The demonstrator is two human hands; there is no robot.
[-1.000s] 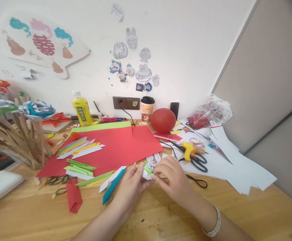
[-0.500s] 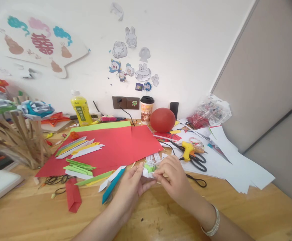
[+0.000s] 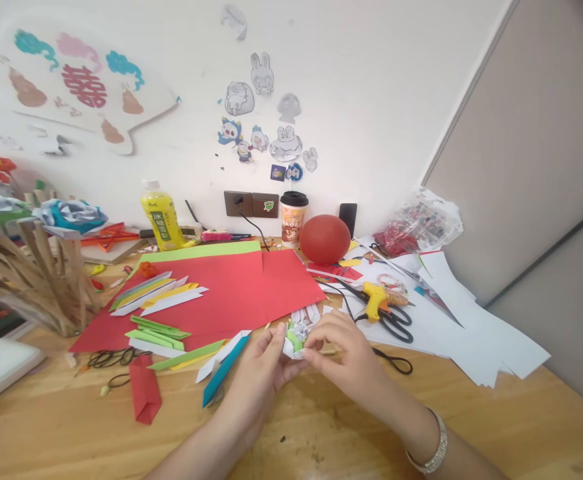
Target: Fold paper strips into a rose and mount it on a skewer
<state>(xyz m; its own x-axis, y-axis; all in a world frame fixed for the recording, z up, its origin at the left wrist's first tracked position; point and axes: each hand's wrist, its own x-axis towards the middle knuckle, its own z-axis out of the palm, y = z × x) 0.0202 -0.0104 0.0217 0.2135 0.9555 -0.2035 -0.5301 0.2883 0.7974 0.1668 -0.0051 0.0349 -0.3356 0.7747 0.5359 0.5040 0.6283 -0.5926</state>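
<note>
- I see the left hand (image 3: 263, 365) gripping a small green-and-white folded paper piece (image 3: 295, 340), thumb on its left side and fingers underneath.
- I see the right hand (image 3: 346, 353) closed in a pinch at the right, near edge of that same piece, thumb against forefinger; the fingertips partly cover the paper, so I cannot tell exactly which fold they hold.
- The piece sits between the two hands, in front of the middle of the wooden table (image 3: 321, 437), just nearer than a few white folded strips (image 3: 306, 313).
- A sparkling bracelet (image 3: 432, 445) circles the right wrist.
- Just left of the left hand I have a blue strip (image 3: 225, 372) lying slantwise on the table, and farther left a red folded paper (image 3: 145, 390).
- Beyond the left hand a large red sheet (image 3: 236, 287) spreads out, with green folded strips (image 3: 157, 331) by its near left part.
- To the right of the right hand, and a little farther off, a yellow glue gun (image 3: 373, 301) lies close to black-handled scissors (image 3: 396, 327).
- At the far side I make out a red ball-like object (image 3: 325, 240), a lidded paper cup (image 3: 293, 223) just left of it, and a yellow bottle (image 3: 161, 219) well to the left.
- White sheets (image 3: 491, 340) cover the table's right side.
</note>
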